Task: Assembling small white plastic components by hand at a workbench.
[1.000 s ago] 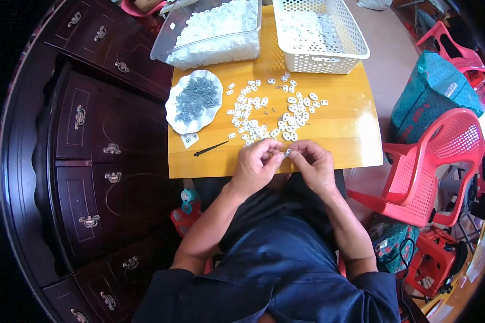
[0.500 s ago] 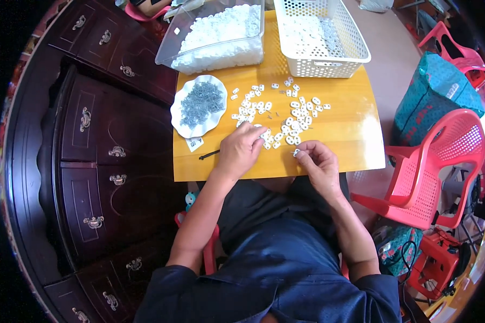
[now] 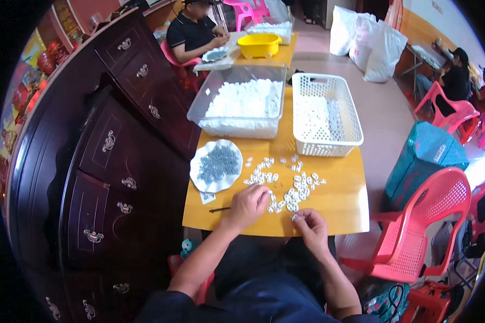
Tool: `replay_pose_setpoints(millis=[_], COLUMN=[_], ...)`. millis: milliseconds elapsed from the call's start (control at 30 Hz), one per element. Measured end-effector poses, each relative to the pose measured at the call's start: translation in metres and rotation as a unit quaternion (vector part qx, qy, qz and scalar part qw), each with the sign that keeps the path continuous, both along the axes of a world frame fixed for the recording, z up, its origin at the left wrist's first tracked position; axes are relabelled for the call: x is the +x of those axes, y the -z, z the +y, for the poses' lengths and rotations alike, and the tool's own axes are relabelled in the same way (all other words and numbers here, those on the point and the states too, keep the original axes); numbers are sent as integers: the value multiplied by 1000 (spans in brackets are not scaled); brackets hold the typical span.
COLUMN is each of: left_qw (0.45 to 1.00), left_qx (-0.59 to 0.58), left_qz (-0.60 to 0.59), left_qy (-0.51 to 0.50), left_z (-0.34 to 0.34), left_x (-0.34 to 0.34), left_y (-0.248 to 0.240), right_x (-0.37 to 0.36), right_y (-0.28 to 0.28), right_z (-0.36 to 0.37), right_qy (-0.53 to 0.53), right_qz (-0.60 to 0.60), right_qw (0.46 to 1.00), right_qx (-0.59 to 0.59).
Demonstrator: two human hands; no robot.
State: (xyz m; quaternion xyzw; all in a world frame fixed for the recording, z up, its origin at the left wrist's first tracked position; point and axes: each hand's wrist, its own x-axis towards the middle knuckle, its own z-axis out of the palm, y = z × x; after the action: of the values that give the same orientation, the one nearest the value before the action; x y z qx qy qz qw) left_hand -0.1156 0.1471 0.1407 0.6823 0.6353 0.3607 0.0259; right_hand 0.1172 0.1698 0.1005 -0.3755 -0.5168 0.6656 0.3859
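Note:
My right hand (image 3: pixel 312 225), near the table's front edge, pinches a small white plastic piece (image 3: pixel 295 217) between thumb and finger. My left hand (image 3: pixel 249 205) is closed, its fingers curled beside the loose pieces; whatever they may hold is hidden. Small white two-holed plastic pieces (image 3: pixel 292 195) lie in a loose spread beyond both hands. Left of them, a white wavy-rimmed plate (image 3: pixel 197 175) carries a heap of thin grey metal nails or screws (image 3: pixel 219 164). A thin black tool or stick (image 3: pixel 219 209) lies by my left wrist.
Behind the pieces stand a clear bin (image 3: pixel 238 129) and a white perforated basket (image 3: pixel 328 149), both with white parts. A dark cabinet (image 3: pixel 129 215) lines the left; a red chair (image 3: pixel 409 237) and teal bag (image 3: pixel 415 167) stand right. A co-worker (image 3: pixel 191 32) sits beyond.
The view has tilted up, so the co-workers and far room now show. My left fingers have curled in from a more stretched pose. My right hand still pinches the white piece.

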Motion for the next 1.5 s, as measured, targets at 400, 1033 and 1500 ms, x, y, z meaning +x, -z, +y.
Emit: replay_pose_setpoints(millis=[400,1033,1500], left_qw=[919,881,903], left_qx=[-53,-148,-119], left_qz=[-388,-439,-402], left_qy=[33,91,93], left_z=[-37,-28,-30], left_x=[47,48,52], left_y=[7,10,14], right_x=[-3,-4,0], right_y=[2,-6,-5], right_z=[6,7,1], right_qy=[25,6,4], right_qz=[67,77,54], right_qw=[997,996,998], right_qx=[-1,-41,-42])
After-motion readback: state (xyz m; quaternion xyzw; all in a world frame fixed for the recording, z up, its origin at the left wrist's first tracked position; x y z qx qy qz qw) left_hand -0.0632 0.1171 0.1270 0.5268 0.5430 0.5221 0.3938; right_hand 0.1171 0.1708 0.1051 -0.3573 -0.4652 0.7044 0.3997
